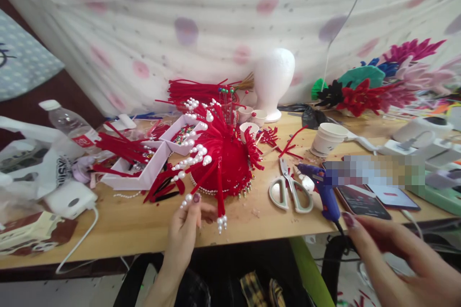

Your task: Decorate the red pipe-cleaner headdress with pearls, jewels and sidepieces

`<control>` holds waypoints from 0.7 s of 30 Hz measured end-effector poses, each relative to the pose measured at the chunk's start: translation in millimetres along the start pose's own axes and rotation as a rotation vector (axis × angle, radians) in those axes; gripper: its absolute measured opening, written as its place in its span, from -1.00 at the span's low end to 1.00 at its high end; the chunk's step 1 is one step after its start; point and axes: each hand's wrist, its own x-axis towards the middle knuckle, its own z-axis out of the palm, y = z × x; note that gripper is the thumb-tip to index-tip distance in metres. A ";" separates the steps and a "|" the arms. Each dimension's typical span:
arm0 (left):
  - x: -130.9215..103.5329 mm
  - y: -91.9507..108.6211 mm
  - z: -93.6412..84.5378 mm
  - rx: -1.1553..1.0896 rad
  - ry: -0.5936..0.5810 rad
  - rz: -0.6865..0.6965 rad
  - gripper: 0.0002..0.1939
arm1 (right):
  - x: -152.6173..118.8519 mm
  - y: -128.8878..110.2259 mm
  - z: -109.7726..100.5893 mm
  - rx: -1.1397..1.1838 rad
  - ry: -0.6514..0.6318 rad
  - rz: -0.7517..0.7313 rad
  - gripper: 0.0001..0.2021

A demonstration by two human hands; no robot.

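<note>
Pinched, or nearly so, at the left hand (185,223): thumb close against the forefinger, other fingers reaching toward a hanging red strip (221,184). Loose-looking pearls (188,198) sit right at the thumb; I cannot tell whether the hand has hold of them. Right hand (399,259): half curled, thumb and forefinger tips close, near the tail of the glue gun (327,189) and its cord (339,227). From my feed I cannot tell whether anything lies between the tips.

Workpiece: red dome (232,165), mid-view on the table (144,230). Bearings below are from the dome, with 12 o'clock toward the curtain (223,14).

6 o'clock: the strip hangs over the dome's near side, white beads at its end.
7 o'clock: left hand, just beside the rim.
9 o'clock: white box (126,182) with red stems lying in and across it.
10 o'clock: second box (166,133), small coloured beads inside; pearl sprays (197,156) arch between it and the dome.
Between 9 and 10: bottle (68,122), well apart.
11 o'clock: red bundle (198,91).
1 o'clock: foam head (274,81), upright.
2 o'clock: flowers (363,98), several colours.
Between 2 and 3: cup (327,140).
Between 3 and 4: scissors (290,181), blades pointing away from me; beyond them the glue gun, then two phones (363,202).
4 o'clock: right hand, well apart from the dome.
</note>
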 end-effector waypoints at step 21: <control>36.2 86.2 -4.4 0.484 0.063 0.605 -0.61 | 16.7 -143.7 122.4 0.490 0.170 -0.722 -0.81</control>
